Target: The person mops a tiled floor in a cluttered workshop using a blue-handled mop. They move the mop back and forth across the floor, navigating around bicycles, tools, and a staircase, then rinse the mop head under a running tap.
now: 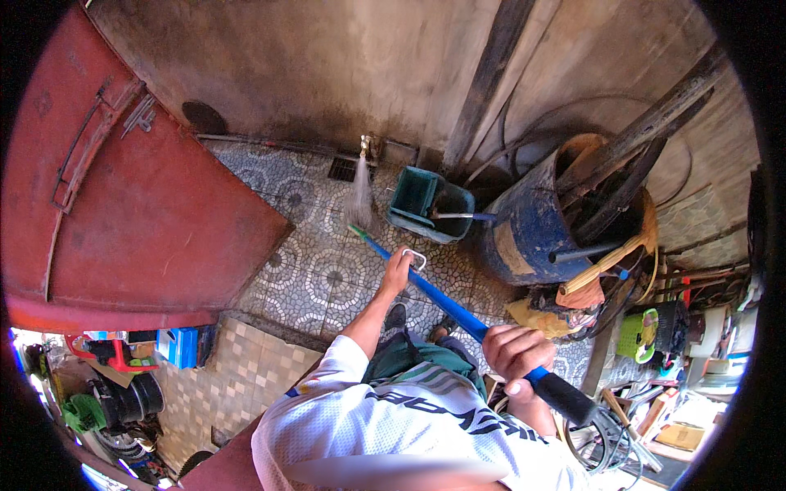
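Both my hands are on a long blue mop handle (pixel 446 303) that slants from lower right to upper left. My left hand (pixel 399 272) is closed round its lower part, beside a white loop (pixel 416 259). Nearer my body, my right hand (pixel 517 358) wraps the pole just above a black grip (pixel 565 399). The far end has a green fitting (pixel 356 231). Beyond it, a pale grey, stringy mop head (pixel 359 192) seems to stretch across the patterned tiles toward the wall; its edges are blurred. A dark green bucket (pixel 430 204) stands right of it, a blue-and-white handle (pixel 467 217) lying across.
A blue drum (pixel 524 225) holding wooden beams stands right of the bucket, with yellow cloth (pixel 544 317) below. A red metal panel (pixel 155 213) bounds the left. At the wall are a tap (pixel 370 146) and floor grate (pixel 342 168). Clutter lies lower right and lower left.
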Available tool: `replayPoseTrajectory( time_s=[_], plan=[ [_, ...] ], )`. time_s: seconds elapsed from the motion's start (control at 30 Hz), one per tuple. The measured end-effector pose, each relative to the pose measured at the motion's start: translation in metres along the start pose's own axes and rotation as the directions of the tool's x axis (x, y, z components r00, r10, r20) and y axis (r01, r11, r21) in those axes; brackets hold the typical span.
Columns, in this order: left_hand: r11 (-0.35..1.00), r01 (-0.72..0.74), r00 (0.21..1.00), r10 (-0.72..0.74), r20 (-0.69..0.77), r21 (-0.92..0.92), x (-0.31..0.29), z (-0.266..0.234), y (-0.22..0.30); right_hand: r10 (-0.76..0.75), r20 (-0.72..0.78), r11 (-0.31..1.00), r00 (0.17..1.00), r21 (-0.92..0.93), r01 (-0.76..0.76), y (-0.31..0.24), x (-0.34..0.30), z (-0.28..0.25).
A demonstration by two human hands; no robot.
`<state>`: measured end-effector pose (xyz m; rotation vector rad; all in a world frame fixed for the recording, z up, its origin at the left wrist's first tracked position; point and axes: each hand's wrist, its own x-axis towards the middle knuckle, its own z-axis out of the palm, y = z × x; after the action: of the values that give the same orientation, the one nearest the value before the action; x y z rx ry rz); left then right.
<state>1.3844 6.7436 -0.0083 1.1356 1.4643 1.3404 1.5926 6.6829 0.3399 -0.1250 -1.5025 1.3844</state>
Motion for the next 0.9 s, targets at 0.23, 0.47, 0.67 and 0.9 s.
replayPoseTrajectory(
  time_s=[0.23, 0.47, 0.67, 0.9],
  plan=[
    [0.986, -0.139, 0.958, 0.110, 0.266, 0.095, 0.055, -0.005, 0.080, -0.190, -0.228, 0.981, 0.955, -0.094, 0.172, -0.056, 0.002, -0.009],
    [0.961, -0.263, 0.881, 0.203, 0.428, 0.086, 0.091, 0.024, 0.142, -0.362, -0.475, 0.880, 0.802, -0.457, 0.127, -0.096, -0.025, -0.008],
    [0.989, -0.101, 0.928, 0.054, 0.368, 0.109, 0.044, 0.047, 0.075, -0.135, -0.563, 0.877, 0.815, -0.450, -0.166, -0.044, -0.035, -0.015],
    [0.997, -0.022, 0.939, -0.004, 0.344, 0.071, 0.036, 0.027, 0.036, 0.071, -0.430, 0.897, 0.900, -0.368, -0.246, 0.003, -0.032, -0.010]
  ],
)
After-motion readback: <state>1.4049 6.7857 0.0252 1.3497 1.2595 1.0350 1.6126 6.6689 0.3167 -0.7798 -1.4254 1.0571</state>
